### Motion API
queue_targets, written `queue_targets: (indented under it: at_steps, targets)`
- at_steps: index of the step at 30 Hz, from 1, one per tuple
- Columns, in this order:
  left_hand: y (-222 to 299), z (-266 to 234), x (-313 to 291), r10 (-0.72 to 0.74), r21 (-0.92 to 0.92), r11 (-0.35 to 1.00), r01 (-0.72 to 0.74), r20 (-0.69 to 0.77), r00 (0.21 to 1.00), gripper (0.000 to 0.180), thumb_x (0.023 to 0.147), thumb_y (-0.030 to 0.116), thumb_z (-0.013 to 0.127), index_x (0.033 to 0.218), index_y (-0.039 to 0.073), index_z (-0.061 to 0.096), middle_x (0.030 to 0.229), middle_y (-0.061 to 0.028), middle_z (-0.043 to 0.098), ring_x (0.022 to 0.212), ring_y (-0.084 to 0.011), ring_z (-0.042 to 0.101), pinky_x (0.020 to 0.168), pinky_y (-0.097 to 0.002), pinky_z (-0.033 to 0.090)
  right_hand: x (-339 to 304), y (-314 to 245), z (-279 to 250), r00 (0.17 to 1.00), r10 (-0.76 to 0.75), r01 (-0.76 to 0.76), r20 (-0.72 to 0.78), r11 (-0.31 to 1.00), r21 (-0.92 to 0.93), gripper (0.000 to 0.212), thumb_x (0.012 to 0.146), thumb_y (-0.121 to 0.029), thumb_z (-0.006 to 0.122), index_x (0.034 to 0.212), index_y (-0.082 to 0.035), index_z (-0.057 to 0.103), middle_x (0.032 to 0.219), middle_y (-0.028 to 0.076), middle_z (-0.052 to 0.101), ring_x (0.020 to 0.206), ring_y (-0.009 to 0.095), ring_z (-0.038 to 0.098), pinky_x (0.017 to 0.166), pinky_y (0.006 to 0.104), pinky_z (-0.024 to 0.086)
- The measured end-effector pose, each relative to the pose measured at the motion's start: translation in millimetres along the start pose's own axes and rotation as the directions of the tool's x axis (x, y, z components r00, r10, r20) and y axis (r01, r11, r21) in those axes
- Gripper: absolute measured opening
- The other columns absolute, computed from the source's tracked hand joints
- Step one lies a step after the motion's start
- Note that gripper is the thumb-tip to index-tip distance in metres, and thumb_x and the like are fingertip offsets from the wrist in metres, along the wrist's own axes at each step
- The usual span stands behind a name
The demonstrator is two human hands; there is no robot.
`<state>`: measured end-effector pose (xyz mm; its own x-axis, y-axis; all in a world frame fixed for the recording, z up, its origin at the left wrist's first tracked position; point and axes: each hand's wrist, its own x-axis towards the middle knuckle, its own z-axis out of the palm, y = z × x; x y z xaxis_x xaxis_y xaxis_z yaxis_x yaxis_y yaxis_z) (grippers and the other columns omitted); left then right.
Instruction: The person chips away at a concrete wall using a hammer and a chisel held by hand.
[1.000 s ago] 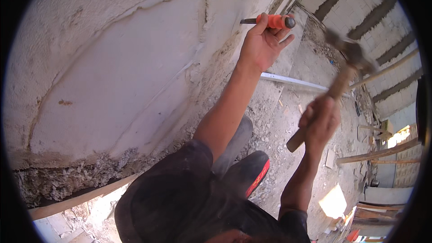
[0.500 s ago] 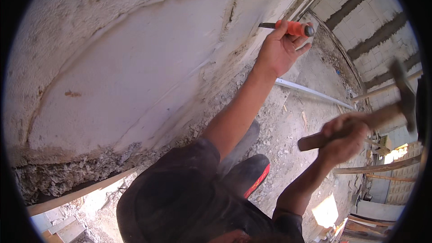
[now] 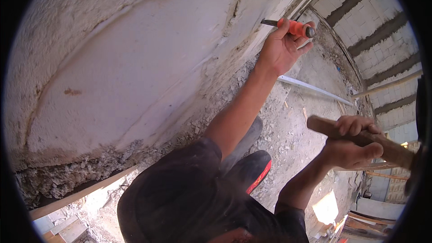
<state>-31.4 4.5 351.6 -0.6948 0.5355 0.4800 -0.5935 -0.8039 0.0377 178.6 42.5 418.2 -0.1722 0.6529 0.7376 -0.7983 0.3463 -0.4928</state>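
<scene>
here the left hand [image 3: 281, 49] wraps its fingers around an orange-handled chisel [image 3: 288, 25], tip against the plastered wall [image 3: 135, 72]; well apart to the right, the right hand [image 3: 353, 141] grips a wooden hammer handle [image 3: 387, 146], drawn back.

Hammer [image 3: 360, 137] head lost past the right rim — chisel [image 3: 288, 26] tip indistinct.

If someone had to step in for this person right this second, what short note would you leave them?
Left hand: gripping the orange-handled chisel, its tip set against the plastered wall.
Right hand: gripping the wooden hammer handle, drawn away from the chisel; the head is out of view.
Done: rubble lies on the floor and the wall's lower edge is rough and broken.
Left: most plaster is intact.
</scene>
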Motion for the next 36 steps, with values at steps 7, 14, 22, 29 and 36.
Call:
queue_targets:
  at_steps: [7, 14, 22, 29, 36]
  targets:
    - [-2, -14, 2, -0.021, -0.139, 0.990, 0.027, 0.047, 0.999, 0.040, 0.105, 0.036, 0.037, 0.098, 0.005, 0.061, 0.128, -0.0156, 0.059, 0.130, -0.0259, 0.050, 0.117, -0.0573, 0.014, -24, 27, -9, 0.810, 0.535, -0.249, 0.240, 0.685, -0.685, 0.034, 0.103, -0.035, 0.043, 0.087, -0.006, 0.051, 0.059, 0.000, 0.048, 0.042, 0.007, 0.046, 0.037, 0.0231, 0.038]
    - [-10, -2, 4, -0.046, -0.076, 0.996, 0.047, 0.004, 0.999, 0.038, 0.104, 0.036, 0.039, 0.092, 0.007, 0.060, 0.127, -0.0155, 0.060, 0.128, -0.0268, 0.051, 0.117, -0.0579, 0.015, -8, 22, -27, 0.873, 0.282, -0.194, 0.397, 0.949, -0.246, 0.037, 0.098, -0.039, 0.050, 0.097, -0.002, 0.053, 0.076, 0.009, 0.055, 0.062, 0.018, 0.051, 0.056, 0.0344, 0.044]
    - [-1, -4, 0, -0.039, -0.068, 0.997, 0.035, -0.054, 0.998, 0.039, 0.103, 0.038, 0.040, 0.097, 0.005, 0.061, 0.129, -0.0160, 0.059, 0.131, -0.0266, 0.047, 0.118, -0.0567, 0.011, -13, -7, -20, 0.919, 0.353, -0.283, 0.178, 0.902, -0.327, 0.041, 0.096, -0.042, 0.052, 0.097, -0.001, 0.052, 0.066, 0.010, 0.052, 0.053, 0.019, 0.052, 0.049, 0.0305, 0.047]
    - [0, -14, 5, 0.000, -0.074, 0.997, 0.004, 0.057, 0.998, 0.041, 0.104, 0.039, 0.039, 0.101, 0.004, 0.061, 0.132, -0.0165, 0.057, 0.136, -0.0293, 0.042, 0.118, -0.0558, 0.013, -22, 45, -23, 0.868, 0.328, 0.122, 0.373, 0.587, -0.800, 0.041, 0.101, -0.045, 0.047, 0.089, -0.006, 0.050, 0.062, 0.001, 0.047, 0.048, 0.010, 0.046, 0.043, 0.0258, 0.040]
    - [-3, -10, 5, 0.015, -0.051, 0.999, -0.012, 0.064, 0.998, 0.040, 0.104, 0.038, 0.038, 0.103, 0.004, 0.060, 0.131, -0.0151, 0.058, 0.134, -0.0282, 0.045, 0.117, -0.0561, 0.018, -9, 22, 11, 0.994, 0.076, -0.084, -0.075, 0.990, -0.109, 0.034, 0.104, -0.034, 0.042, 0.086, -0.006, 0.050, 0.058, 0.001, 0.046, 0.044, 0.010, 0.046, 0.039, 0.0232, 0.037]
